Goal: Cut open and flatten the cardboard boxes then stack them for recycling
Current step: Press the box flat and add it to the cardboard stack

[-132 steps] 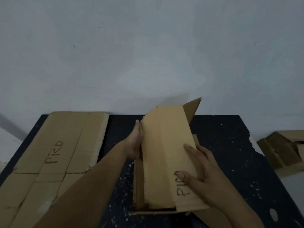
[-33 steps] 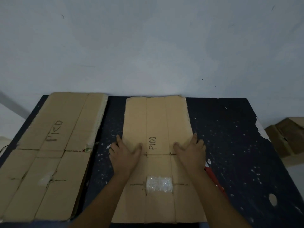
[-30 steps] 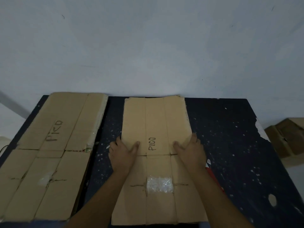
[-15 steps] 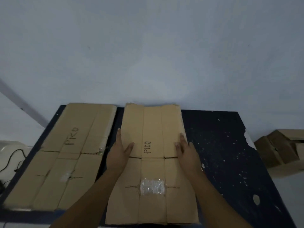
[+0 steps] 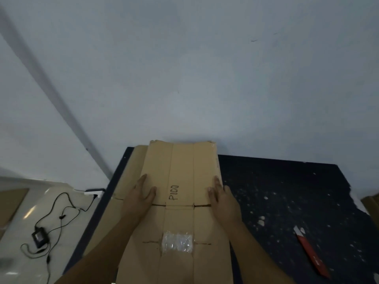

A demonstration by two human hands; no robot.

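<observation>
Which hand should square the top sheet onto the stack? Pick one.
Left. The left hand lies flat on the flattened PICO cardboard at the edge where the lower cardboard sheet still shows. The right hand presses the far edge, beside bare table.

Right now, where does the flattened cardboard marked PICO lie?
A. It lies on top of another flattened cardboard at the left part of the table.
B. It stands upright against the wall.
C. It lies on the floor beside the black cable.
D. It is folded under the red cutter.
A: the flattened cardboard marked PICO lies flat under both hands, and an edge of another flattened cardboard shows beneath it on its left side, on the dark table.
</observation>
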